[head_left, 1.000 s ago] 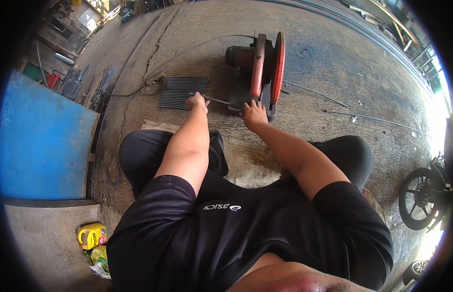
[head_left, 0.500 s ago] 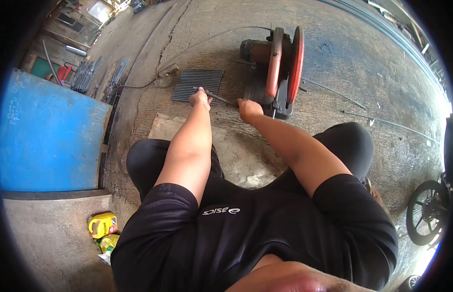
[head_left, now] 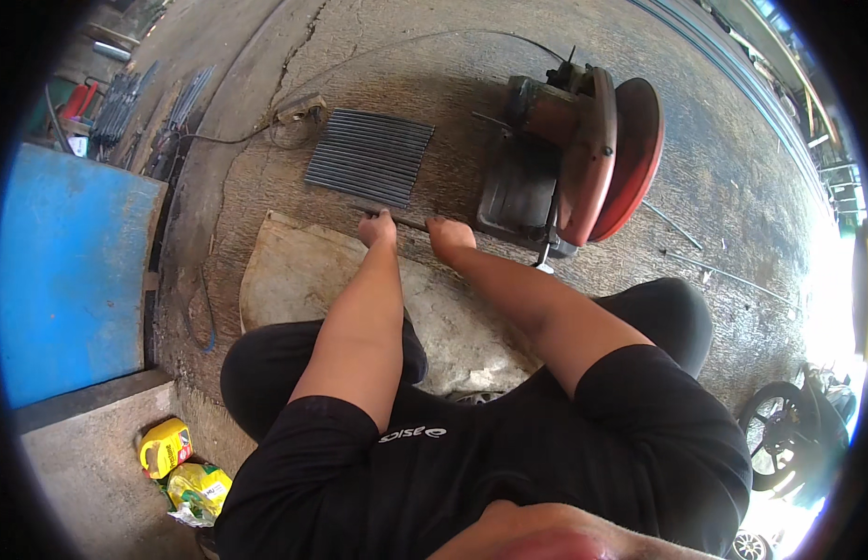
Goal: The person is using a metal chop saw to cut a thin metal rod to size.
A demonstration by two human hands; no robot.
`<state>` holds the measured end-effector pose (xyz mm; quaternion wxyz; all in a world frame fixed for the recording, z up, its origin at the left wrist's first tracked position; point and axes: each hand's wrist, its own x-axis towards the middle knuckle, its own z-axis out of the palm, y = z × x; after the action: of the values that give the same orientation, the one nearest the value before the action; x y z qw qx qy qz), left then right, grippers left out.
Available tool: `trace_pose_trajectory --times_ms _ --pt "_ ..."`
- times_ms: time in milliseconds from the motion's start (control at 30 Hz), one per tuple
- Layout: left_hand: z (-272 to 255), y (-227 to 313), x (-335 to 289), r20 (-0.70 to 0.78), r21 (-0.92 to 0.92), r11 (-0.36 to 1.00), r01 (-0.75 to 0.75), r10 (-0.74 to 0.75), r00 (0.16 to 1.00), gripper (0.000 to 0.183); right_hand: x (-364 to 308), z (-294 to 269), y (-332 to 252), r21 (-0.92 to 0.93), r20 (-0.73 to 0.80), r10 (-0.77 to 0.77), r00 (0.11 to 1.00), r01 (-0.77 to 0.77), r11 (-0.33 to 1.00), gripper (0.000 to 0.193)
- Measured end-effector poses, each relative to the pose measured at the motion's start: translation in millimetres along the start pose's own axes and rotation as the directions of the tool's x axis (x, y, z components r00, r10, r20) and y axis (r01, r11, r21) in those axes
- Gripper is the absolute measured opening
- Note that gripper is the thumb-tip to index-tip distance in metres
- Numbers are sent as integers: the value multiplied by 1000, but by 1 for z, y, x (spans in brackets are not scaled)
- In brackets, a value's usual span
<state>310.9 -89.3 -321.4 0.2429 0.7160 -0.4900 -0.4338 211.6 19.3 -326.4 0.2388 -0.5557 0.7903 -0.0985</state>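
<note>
A thin dark metal rod point(head_left: 411, 222) spans the gap between my two hands, just nearer than a flat row of cut metal rods point(head_left: 370, 157) lying side by side on the ground. My left hand point(head_left: 378, 230) is closed around its left end, with a short tip sticking out past the fingers. Closed on the other end is my right hand point(head_left: 451, 240), left of the chop saw's near corner. The chop saw point(head_left: 520, 191) has a dark base, a red-orange arm and a round red guard; its blade is hidden.
A pale cloth sheet point(head_left: 289, 271) lies in front of my legs. The saw's cable runs to a socket block point(head_left: 300, 108). Long bars point(head_left: 732, 275) lie to the right. A blue panel point(head_left: 70, 271) and a yellow jug point(head_left: 166, 446) are at the left, a wheel point(head_left: 777, 434) at the right.
Both hands have drawn the rod back from the near edge of the rod row toward me, so the row now shows fully. The whole view has also shifted and tilted.
</note>
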Motion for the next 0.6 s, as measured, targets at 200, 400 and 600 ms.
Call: trace_pose_trajectory --times_ms 200,400,600 --pt "15 -53 21 9 236 971 -30 28 1000 53 15 39 -5 -51 106 35 994 -30 998 26" --pt "34 -76 14 16 265 961 80 -88 996 47 5 33 10 -64 114 -18 993 26 998 31" --pt "77 -84 -6 338 240 970 -30 -55 940 30 -26 6 36 -27 252 64 966 -59 998 31"
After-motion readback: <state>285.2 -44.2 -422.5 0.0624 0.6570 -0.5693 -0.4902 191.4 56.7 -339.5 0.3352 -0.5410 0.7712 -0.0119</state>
